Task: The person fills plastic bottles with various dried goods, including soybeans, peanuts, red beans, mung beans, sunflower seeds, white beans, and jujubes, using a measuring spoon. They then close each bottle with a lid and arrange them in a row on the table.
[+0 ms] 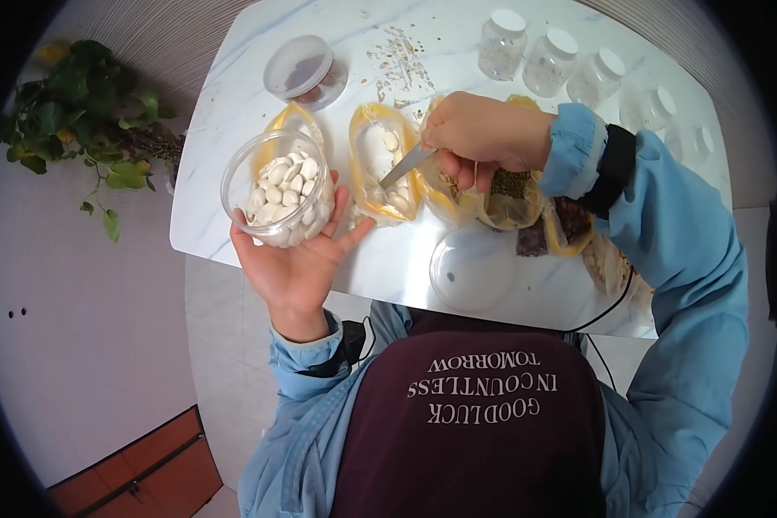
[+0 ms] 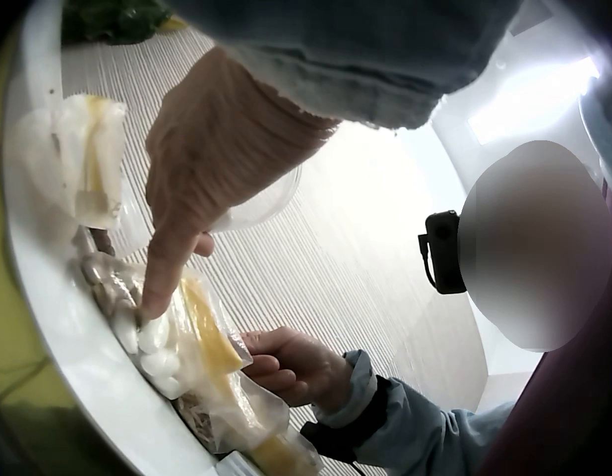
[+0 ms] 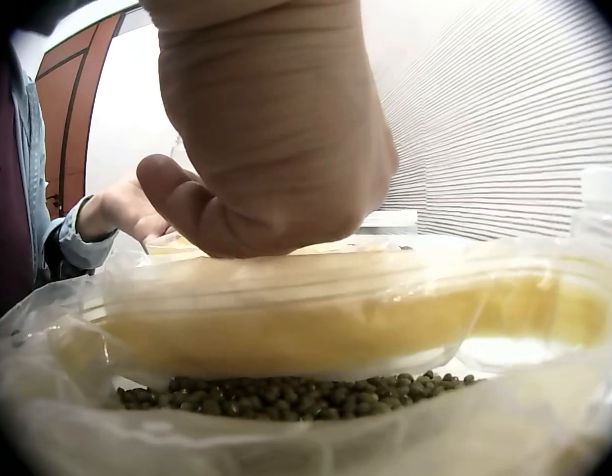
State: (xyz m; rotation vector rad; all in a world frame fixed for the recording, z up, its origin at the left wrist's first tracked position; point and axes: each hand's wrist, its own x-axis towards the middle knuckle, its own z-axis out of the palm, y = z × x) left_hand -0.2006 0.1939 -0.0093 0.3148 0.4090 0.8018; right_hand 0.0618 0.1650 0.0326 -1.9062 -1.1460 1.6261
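My left hand (image 1: 298,268), palm up, holds a clear round jar (image 1: 278,188) of large white beans. Two of its fingers spread out toward a yellow-edged plastic bag (image 1: 384,147) with more white beans. My right hand (image 1: 479,129) pinches the handle of a metal spoon (image 1: 403,168) and slants it down into that bag. Among the beans the spoon's lower end is hidden. In the right wrist view, my right hand (image 3: 276,149) is above a bag of green beans (image 3: 296,397).
A lidded tub (image 1: 300,71) stands at the back left, near scattered small bits (image 1: 400,65). Several white-capped jars (image 1: 502,45) line the back right. More opened bags, including dark red beans (image 1: 571,217), sit under my right arm. A clear lid (image 1: 470,269) lies near the front edge.
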